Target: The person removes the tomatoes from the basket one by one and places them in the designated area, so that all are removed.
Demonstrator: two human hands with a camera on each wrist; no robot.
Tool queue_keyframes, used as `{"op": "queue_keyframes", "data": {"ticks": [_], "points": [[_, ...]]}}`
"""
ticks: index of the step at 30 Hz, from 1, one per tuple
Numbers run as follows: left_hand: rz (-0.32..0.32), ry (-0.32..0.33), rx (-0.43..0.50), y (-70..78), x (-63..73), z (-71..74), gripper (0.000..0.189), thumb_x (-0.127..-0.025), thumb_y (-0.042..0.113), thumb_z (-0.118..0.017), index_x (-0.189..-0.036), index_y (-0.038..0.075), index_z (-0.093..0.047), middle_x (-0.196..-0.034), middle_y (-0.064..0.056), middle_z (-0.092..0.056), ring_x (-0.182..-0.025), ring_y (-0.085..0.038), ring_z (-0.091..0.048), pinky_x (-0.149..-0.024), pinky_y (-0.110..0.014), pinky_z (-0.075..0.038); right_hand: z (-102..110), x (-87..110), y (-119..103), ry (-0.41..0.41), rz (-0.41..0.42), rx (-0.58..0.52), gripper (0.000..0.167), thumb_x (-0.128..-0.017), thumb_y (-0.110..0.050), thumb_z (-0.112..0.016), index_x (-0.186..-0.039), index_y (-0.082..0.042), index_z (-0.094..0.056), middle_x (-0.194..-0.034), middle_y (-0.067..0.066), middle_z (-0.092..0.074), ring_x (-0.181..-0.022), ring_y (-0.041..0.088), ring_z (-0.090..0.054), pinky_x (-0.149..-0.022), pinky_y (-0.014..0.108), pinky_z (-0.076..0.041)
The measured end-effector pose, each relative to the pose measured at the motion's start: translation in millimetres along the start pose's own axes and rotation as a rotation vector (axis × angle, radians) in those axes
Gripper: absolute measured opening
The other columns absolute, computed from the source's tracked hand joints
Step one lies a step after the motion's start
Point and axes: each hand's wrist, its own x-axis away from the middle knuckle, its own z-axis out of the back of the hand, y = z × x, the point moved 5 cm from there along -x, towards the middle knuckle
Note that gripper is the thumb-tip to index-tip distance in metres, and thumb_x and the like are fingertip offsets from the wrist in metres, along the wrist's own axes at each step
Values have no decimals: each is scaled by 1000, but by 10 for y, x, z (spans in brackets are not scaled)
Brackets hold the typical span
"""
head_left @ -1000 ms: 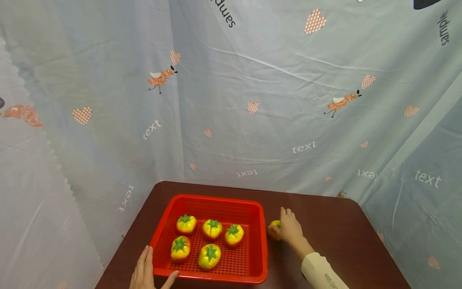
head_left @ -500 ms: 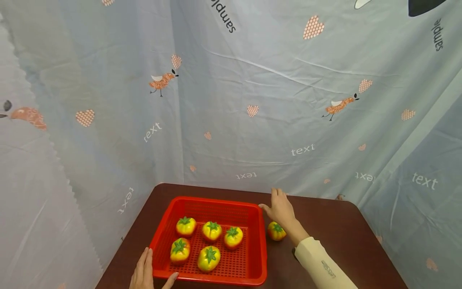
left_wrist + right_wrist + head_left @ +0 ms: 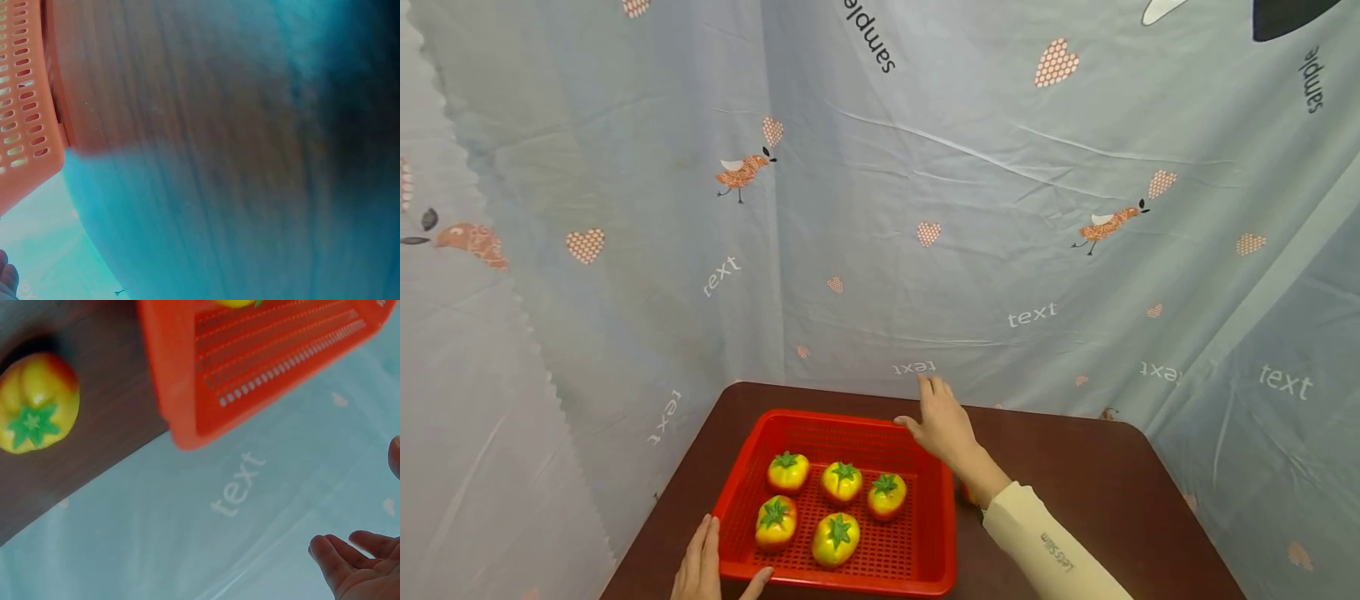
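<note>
Right arm wears a smooth, pale cream sleeve [image 3: 1048, 537], its plain edge ending short of the wrist. Small dark lettering [image 3: 1056, 552], approx. "LetsSlim", marks the forearm. Right grip [image 3: 943, 421] bare.

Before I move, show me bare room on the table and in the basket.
Widest: the table, right of the right arm. In the basket: the front right corner. Crowded: the basket's left and middle, with five fruits; just outside its right wall, where another fruit sits; its back right corner, near the right hand.
</note>
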Motion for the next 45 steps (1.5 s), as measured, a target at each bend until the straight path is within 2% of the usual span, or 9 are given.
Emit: {"op": "queue_keyframes", "data": {"ticks": [4, 9, 20, 22, 27, 33, 36, 42, 45], "points": [[7, -16, -16, -1, 0, -12, 122, -54, 43, -94, -151, 3, -32, -142, -24, -44, -117, -44, -51, -88, -66, -44, -92, 20, -111, -21, 32, 20, 79, -86, -42, -74, -141, 5, -43, -128, 20, -54, -117, 32, -55, -80, 35, -58], [19, -43, -37, -1, -2, -23, 124, -55, 47, -93, -152, 3, -30, -142, -24, -43, -117, -44, -50, -88, -67, -44, -238, 84, -192, -69, 40, 20, 79, -86, -44, -73, -141, 5, -43, -130, 19, -53, -118, 32, -55, -84, 35, -57], [-1, -43, -34, -4, -15, -9, 122, -57, 45, -93, -151, 1, -30, -142, -25, -42, -117, -45, -50, -87, -68, -44, -595, 224, -324, -181, 53, 41, 80, -84, -44, -75, -140, 4, -44, -128, 17, -53, -116, 27, -55, -77, 29, -57], [3, -52, -43, 6, -12, -5, 122, -57, 46, -92, -151, 1, -30, -142, -25, -42, -117, -45, -50, -87, -68, -44, -662, 252, -338, -211, 55, 55, 80, -84, -45, -75, -140, 4, -45, -128, 16, -53, -117, 27, -55, -79, 29, -57], [22, -78, -53, 24, -9, -1, 123, -58, 49, -91, -152, 1, -28, -142, -25, -42, -116, -46, -50, -88, -69, -44, -803, 303, -333, -272, 51, 95, 79, -83, -47, -75, -139, 2, -47, -128, 16, -54, -119, 29, -57, -86, 33, -56], [34, -83, -52, 11, -13, 9, 124, -58, 49, -91, -152, 2, -27, -143, -24, -41, -117, -45, -49, -88, -70, -43, -901, 348, -274, -335, 51, 143, 75, -82, -46, -77, -134, 2, -51, -120, 14, -57, -112, 28, -58, -83, 32, -57], [38, -87, -48, 0, -13, 8, 125, -57, 50, -91, -153, 3, -26, -143, -24, -41, -118, -45, -49, -88, -70, -43, -939, 369, -256, -362, 65, 168, 75, -82, -47, -76, -133, 1, -52, -121, 14, -56, -115, 28, -58, -85, 31, -57], [23, -56, -25, -26, -1, -5, 125, -55, 48, -93, -153, 5, -29, -143, -24, -43, -118, -44, -50, -88, -68, -44, -1039, 392, -234, -385, 59, 158, 66, -81, -51, -75, -122, -3, -57, -112, 12, -57, -108, 28, -59, -80, 31, -57], [13, -36, -16, -39, 9, -20, 124, -54, 46, -94, -152, 5, -31, -143, -24, -43, -118, -43, -51, -88, -67, -45, -1071, 412, -235, -416, 70, 153, 64, -83, -52, -72, -125, -5, -59, -118, 12, -58, -114, 29, -60, -86, 33, -57]]}}
